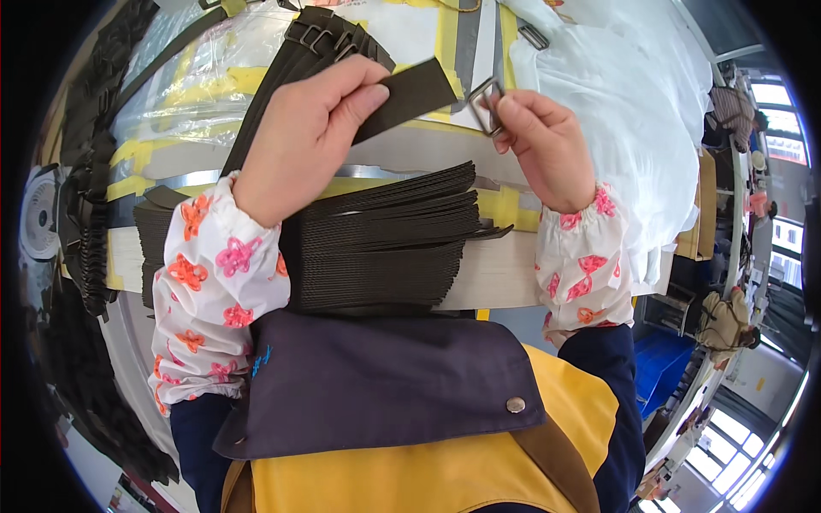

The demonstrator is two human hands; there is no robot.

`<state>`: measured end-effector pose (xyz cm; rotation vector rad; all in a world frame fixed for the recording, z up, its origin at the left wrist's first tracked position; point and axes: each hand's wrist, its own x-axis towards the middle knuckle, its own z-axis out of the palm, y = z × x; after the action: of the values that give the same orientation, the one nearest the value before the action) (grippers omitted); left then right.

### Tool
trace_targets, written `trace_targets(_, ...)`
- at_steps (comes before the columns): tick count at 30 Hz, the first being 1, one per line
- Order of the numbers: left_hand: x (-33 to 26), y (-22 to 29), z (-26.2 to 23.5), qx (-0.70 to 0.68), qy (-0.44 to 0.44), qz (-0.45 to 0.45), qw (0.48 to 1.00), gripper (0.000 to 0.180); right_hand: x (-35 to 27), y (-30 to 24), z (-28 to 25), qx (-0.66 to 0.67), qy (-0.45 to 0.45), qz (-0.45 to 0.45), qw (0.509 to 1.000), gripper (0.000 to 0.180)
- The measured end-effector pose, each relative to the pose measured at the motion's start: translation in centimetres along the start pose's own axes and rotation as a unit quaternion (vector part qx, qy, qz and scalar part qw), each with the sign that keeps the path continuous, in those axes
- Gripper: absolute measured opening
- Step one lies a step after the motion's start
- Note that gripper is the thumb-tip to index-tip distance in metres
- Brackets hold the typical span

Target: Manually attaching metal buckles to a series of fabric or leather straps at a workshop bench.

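We count two hands: left hand point(301, 137) and right hand point(543, 141). One loose dark strap point(410, 94) in the left hand. One metal rectangular ring point(486, 106) in the right hand; a second loose ring point(533, 36) lies farther back. One tall stack of dark straps point(385, 239) on the surface point(496, 274); too many to count. One fanned bundle of ringed straps point(316, 43) behind. One white plastic bag point(633, 111).

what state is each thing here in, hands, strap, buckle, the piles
left hand: grip shut on dark strap, raised off the table
right hand: grip shut on metal buckle, at the strap's end
strap stack: lying flat at table edge
buckled straps: fanned out behind
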<state>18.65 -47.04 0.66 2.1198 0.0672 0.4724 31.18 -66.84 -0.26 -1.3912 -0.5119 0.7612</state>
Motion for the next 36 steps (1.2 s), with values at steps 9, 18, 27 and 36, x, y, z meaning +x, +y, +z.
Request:
trace_targets(9,-1.0,0.7,0.7,-0.072,0.003,0.001,0.997,0.01,0.9,0.7,5.0,0.098,-0.07,0.047,0.992,0.012)
trace_targets(18,-1.0,0.8,-1.0,0.087,0.043,0.155,0.983,0.014,2.0,-0.3,6.3,-0.121,-0.039,-0.026,0.992,0.015)
trace_targets(27,-2.9,-1.0,-2.3,-0.026,-0.021,-0.101,0.994,0.011,3.9,1.4,7.5,-0.089,-0.15,0.077,0.982,0.013)
trace_targets(36,-2.0,-0.4,-0.7,-0.12,0.034,-0.15,0.981,0.013,2.4,0.7,7.1,-0.16,-0.124,-0.006,0.979,0.009)
